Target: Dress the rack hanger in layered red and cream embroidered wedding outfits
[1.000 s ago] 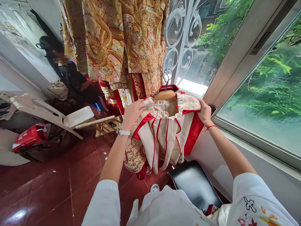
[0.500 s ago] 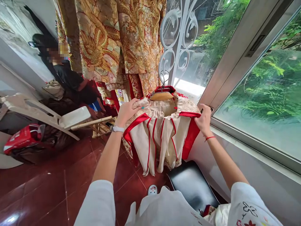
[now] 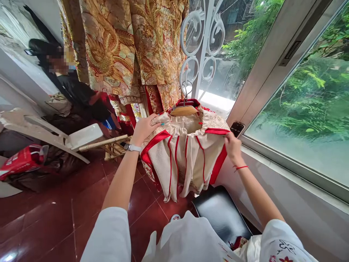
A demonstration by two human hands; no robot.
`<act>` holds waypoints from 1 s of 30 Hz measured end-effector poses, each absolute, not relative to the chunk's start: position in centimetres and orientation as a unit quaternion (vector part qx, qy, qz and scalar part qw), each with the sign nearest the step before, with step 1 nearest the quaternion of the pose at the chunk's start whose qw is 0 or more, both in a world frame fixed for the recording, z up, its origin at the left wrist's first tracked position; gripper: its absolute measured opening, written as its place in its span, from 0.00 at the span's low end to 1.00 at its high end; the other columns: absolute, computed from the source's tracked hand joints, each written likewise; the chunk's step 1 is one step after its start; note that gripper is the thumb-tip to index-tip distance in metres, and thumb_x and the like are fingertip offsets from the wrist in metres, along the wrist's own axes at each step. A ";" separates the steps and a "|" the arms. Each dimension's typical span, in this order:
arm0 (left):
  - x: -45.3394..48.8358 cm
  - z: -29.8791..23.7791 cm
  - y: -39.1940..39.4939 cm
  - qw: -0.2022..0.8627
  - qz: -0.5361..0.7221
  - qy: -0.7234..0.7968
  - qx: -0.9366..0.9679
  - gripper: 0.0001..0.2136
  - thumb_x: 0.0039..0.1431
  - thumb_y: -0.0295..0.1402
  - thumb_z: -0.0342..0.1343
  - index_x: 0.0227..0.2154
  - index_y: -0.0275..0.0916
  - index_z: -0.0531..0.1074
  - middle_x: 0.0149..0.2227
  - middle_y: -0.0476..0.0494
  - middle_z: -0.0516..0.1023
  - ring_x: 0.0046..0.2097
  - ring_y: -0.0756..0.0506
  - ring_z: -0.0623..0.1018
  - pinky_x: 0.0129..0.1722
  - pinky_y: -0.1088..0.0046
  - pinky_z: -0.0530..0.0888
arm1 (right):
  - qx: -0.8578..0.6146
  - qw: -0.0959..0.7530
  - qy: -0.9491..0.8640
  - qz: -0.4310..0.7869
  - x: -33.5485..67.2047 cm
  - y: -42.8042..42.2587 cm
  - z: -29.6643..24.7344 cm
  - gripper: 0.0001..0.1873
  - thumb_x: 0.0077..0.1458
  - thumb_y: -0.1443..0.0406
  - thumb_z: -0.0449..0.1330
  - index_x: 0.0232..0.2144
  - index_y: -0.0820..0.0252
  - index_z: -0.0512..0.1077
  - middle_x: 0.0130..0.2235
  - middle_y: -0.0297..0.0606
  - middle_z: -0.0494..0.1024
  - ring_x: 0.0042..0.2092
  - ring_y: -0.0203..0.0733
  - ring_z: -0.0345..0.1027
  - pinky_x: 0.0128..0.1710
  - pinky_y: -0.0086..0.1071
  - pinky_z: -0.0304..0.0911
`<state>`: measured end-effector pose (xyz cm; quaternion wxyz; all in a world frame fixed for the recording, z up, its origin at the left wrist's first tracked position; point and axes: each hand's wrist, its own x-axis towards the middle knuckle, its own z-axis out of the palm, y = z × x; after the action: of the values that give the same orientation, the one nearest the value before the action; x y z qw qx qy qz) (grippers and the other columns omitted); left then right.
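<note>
"What's the scene?"

"A cream robe (image 3: 185, 160) with red trim, hanging from a wooden hanger (image 3: 184, 110) hooked on a white iron window grille (image 3: 203, 47), its shoulders held by a person's two bare hands."

"How is each hand placed?"

"The left hand (image 3: 144, 129), a white watch (image 3: 132, 147) on its wrist, is closed around the gathered cream cloth at the collar. The right hand (image 3: 233, 147), with a red string (image 3: 241, 167) around its wrist, pinches the robe's red edge at the opposite shoulder between thumb and fingers. Both grips are narrow, and each holds cloth."

"Where does the robe hang?"

"In front of the window, its hem above a black stool (image 3: 222, 214) and the red tile floor (image 3: 89, 193). Gold embroidered robes (image 3: 109, 43) hang behind it, just beside the grille."

"Anything else nearby?"

"A phone (image 3: 237, 128) rests against the window frame, just beside the right hand. Well off to the left, a co-worker (image 3: 76, 91) in black is near a white folding chair (image 3: 84, 136) and a red bag (image 3: 19, 162)."
</note>
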<state>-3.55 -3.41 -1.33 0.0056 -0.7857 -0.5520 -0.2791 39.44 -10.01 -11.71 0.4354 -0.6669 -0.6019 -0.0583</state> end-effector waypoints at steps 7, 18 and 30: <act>-3.4 -2.1 -2.6 0.009 -0.297 -0.553 -0.779 0.23 0.65 0.48 0.54 0.57 0.43 0.73 0.45 0.39 0.83 0.46 0.35 0.80 0.43 0.68 0.70 | -0.678 0.431 -0.593 -0.055 43.4 -7.9 -8.1 0.13 0.57 0.66 0.49 0.39 0.59 0.73 0.30 0.41 0.77 0.32 0.45 0.69 0.37 0.35 0.60; 10.4 -12.3 -11.8 -0.108 -0.521 -0.517 -0.671 0.16 0.63 0.33 0.58 0.52 0.38 0.68 0.51 0.34 0.75 0.55 0.38 0.75 0.57 0.58 0.71 | -0.573 0.475 -0.637 0.199 32.4 -12.8 -10.9 0.17 0.61 0.52 0.55 0.39 0.58 0.72 0.37 0.43 0.79 0.37 0.46 0.73 0.40 0.38 0.67; 14.0 -15.2 -19.3 -0.478 -0.541 -0.447 -0.528 0.23 0.67 0.54 0.46 0.26 0.41 0.65 0.25 0.50 0.66 0.29 0.48 0.68 0.32 0.70 0.67 | -0.417 0.354 -0.590 0.593 24.2 -10.6 -8.2 0.21 0.61 0.48 0.57 0.34 0.59 0.75 0.31 0.39 0.78 0.34 0.41 0.71 0.40 0.36 0.71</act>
<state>14.00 -19.29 -15.19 -0.4783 -0.5281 -0.4470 -0.5409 24.18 -10.58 -8.16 0.3544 -0.4174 -0.5899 0.5934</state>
